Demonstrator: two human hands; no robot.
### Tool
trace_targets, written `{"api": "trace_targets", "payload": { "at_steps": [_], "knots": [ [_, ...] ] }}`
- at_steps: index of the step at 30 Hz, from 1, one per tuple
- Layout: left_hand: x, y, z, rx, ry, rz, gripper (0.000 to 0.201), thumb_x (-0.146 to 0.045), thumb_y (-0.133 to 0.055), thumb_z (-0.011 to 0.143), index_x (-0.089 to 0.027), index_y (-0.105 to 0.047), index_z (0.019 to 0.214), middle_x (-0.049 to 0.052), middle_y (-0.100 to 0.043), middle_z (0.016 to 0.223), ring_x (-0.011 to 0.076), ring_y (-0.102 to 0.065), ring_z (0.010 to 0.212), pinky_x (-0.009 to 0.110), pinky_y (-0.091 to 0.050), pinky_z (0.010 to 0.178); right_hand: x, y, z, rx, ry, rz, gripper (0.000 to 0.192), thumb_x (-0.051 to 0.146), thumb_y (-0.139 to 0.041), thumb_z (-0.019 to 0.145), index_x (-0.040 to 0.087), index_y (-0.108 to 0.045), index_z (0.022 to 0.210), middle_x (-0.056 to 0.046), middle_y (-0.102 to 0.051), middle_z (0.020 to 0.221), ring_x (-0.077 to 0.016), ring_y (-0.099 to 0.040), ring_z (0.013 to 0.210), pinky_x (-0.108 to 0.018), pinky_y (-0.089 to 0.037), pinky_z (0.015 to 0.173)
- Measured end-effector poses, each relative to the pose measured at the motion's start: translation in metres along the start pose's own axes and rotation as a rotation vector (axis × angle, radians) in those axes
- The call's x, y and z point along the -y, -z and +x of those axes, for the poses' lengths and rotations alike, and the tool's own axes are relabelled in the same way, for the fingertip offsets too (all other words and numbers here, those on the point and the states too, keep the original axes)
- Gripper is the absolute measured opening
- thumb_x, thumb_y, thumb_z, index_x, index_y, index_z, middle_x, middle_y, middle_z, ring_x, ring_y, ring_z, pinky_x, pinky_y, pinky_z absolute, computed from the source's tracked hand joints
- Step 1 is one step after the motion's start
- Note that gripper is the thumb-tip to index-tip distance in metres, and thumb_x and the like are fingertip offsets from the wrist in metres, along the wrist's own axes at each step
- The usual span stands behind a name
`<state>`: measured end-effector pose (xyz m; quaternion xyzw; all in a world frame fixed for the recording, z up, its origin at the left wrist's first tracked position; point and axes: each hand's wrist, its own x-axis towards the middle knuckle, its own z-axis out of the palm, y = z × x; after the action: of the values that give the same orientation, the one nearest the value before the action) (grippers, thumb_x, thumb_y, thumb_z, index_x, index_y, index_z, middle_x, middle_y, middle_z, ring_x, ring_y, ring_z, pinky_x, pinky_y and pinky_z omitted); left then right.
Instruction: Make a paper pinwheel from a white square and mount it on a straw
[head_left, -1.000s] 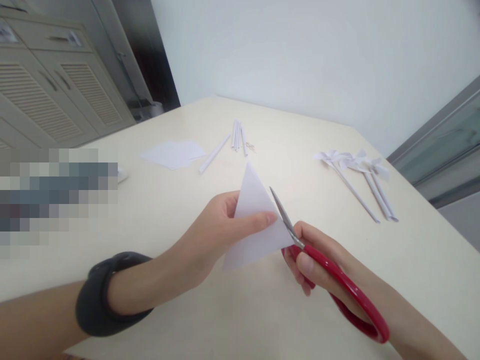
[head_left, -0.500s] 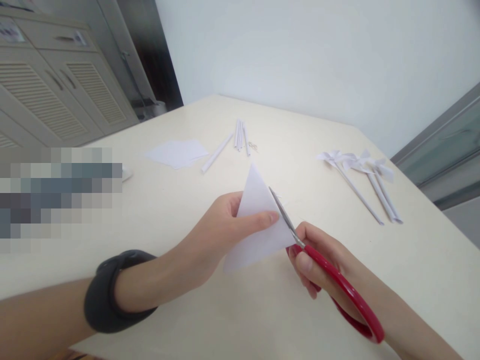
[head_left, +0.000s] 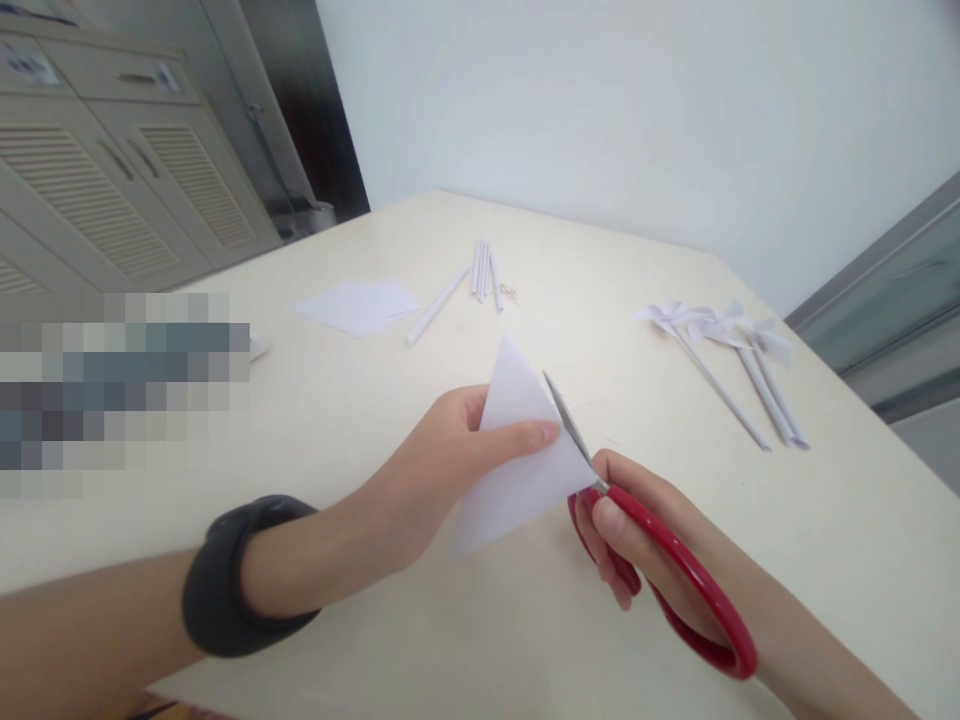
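Note:
My left hand [head_left: 465, 440] pinches a folded, triangular sheet of white paper [head_left: 517, 500], with the thumb lying across its near face and the fingers hidden behind. My right hand [head_left: 637, 520] grips a pair of red-handled scissors [head_left: 690, 570]. Their metal blades lie along the paper's right edge, close to my left thumb tip. How far the far blade reaches behind the paper is hidden.
Loose white sheets [head_left: 356, 305] lie at the back left of the table [head_left: 585, 290]. Several rolled paper sticks [head_left: 480, 270] are beside them, with small thin bits [head_left: 510, 293] nearby. Paper pinwheels on sticks [head_left: 727, 340] rest at the right. A blurred patch covers the far left.
The scissor handles have spread slightly apart, and the blades have shifted a little along the paper's edge. My left hand keeps its hold on the paper.

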<state>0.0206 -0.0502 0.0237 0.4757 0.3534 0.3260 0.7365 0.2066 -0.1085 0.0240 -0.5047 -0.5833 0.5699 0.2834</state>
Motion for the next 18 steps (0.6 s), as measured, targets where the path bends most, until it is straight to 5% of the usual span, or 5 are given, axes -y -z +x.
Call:
{"api": "trace_targets", "payload": {
  "at_steps": [18],
  "knots": [
    [-0.0012,-0.0028,0.0006,-0.002,0.005,0.006,0.030,-0.032,-0.063,0.080,-0.020,-0.066,0.108,0.007,-0.072,0.102,0.0257,-0.068,0.090,0.032,-0.055,0.072,-0.0011,-0.0016,-0.0020,0.005,-0.041,0.024,0.033,0.048,-0.046,0.090,0.022,-0.038,0.072,0.005,-0.046,0.063,-0.0077,-0.042,0.050,-0.024,-0.038,0.048]
  ]
}}
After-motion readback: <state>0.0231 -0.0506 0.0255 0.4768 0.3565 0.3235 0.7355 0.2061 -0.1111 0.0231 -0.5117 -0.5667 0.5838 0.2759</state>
